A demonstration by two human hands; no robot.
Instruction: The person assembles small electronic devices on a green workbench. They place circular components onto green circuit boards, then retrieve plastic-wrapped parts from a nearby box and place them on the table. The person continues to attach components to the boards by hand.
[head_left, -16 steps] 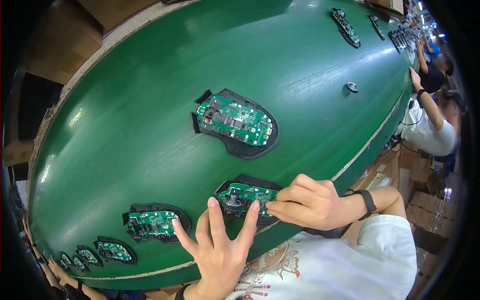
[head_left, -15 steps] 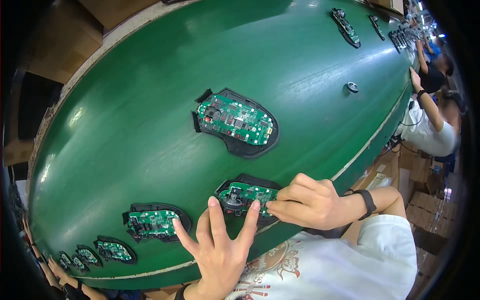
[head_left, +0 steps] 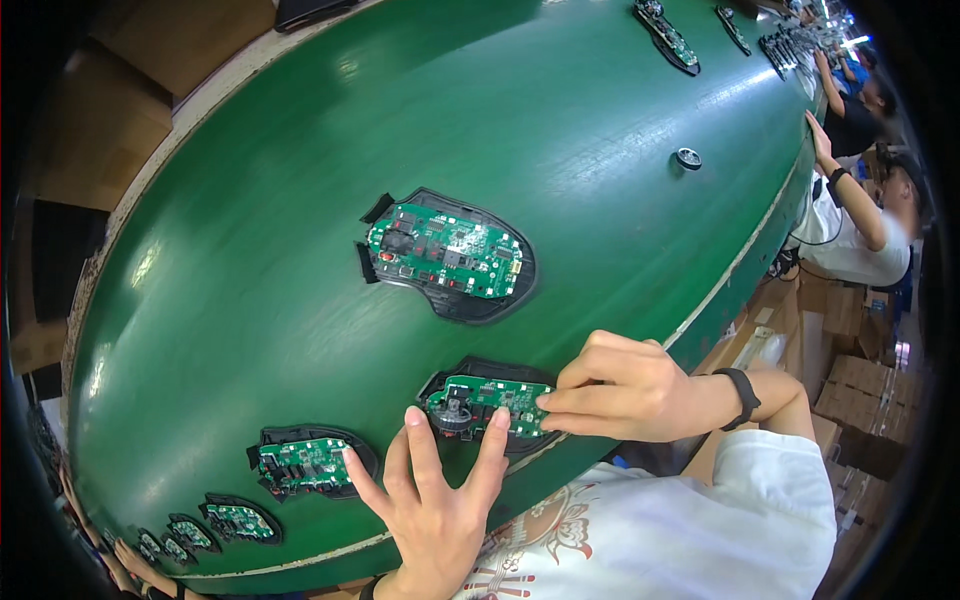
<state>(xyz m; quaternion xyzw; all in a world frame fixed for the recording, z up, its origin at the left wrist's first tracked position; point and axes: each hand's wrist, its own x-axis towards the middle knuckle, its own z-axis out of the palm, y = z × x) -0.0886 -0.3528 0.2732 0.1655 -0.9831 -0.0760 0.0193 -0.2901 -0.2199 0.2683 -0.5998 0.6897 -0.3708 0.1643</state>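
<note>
Near the table's front edge lies a computer mouse base (head_left: 475, 368), a black half-shell with a green circuit board (head_left: 522, 398) and a dark scroll wheel (head_left: 450, 416) on it. My left hand (head_left: 435, 510) has its fingers spread: two tips touch this base on either side of the wheel, and the leftmost fingertip reaches a second mouse base (head_left: 315, 463) at its left. My right hand (head_left: 625, 390) is closed at the board's right end, fingertips pinched together. What lies between them is hidden.
Farther in lies another open mouse base (head_left: 450, 250) on the green table surface (head_left: 250, 300). A loose wheel (head_left: 688, 159) sits to the right. More bases line the lower left (head_left: 240, 520) and far right (head_left: 667, 38). A co-worker's hand (head_left: 820, 138) rests on the right edge.
The whole view has shifted slightly, with the middle mouse base and loose wheel now farther left. Both hands stay on the same mouse base, with only slight finger movement.
</note>
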